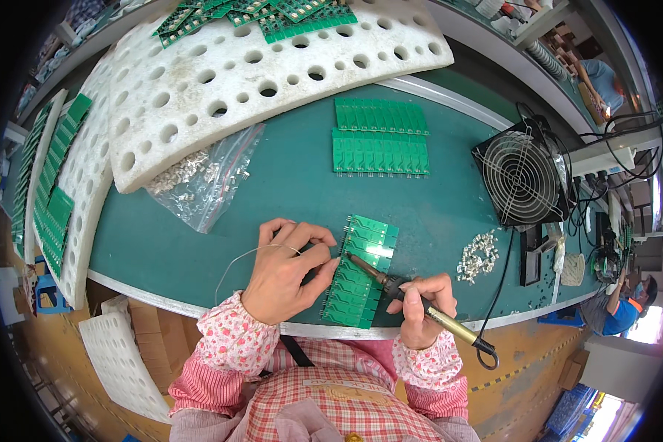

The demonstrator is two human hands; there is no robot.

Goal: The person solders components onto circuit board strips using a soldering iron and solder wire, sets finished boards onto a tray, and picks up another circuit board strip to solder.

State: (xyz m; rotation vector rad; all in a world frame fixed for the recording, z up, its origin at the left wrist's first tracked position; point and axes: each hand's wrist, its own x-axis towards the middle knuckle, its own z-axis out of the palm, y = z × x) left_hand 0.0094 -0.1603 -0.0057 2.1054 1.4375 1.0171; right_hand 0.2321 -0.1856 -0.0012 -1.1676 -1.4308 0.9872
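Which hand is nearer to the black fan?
Right. The right hand, gripping the soldering iron, is below-left of the black fan in view; the left hand is farther left, past the green circuit board.

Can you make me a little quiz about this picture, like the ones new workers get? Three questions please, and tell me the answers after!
1. Pick one: what is the right hand holding? A: a spoon. B: a soldering iron. C: a hammer.
2. True or false: the left hand is inside a clear plastic bag.
3. Fill the gap: the black fan stands on the ____ side of the green table, left or right.

Key:
1. B.
2. False; it is by the edge of a green circuit board.
3. Right.
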